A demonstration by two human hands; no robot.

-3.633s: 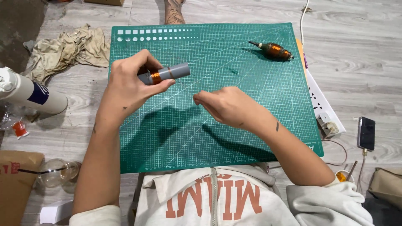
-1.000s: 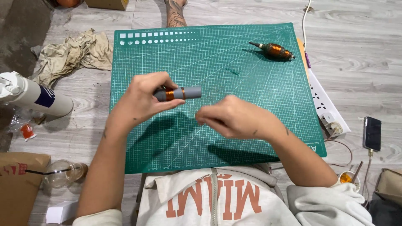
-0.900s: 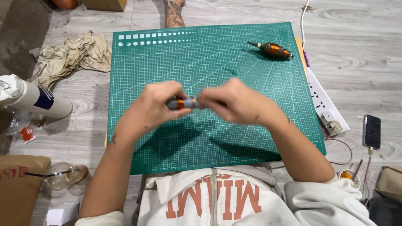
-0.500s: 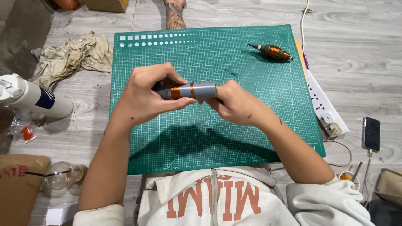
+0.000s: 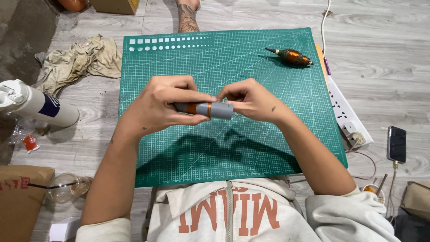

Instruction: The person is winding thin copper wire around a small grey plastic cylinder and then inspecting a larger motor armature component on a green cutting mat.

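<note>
Left hand (image 5: 163, 107) grips grey tube (image 5: 210, 109), right hand (image 5: 251, 99) fingers pinch its end; I'd keep axes aligned, push straight over green mat (image 5: 286, 134).

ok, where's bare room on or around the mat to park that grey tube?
Free: the cutting mat below both hands, near its front edge; also its far middle, between the row of cut-out holes and the copper-wound part. Crowded: floor left of the mat (white bottle, rag) and right (power strip, phone). Left hand and right hand hold the grey tube mid-mat.
</note>
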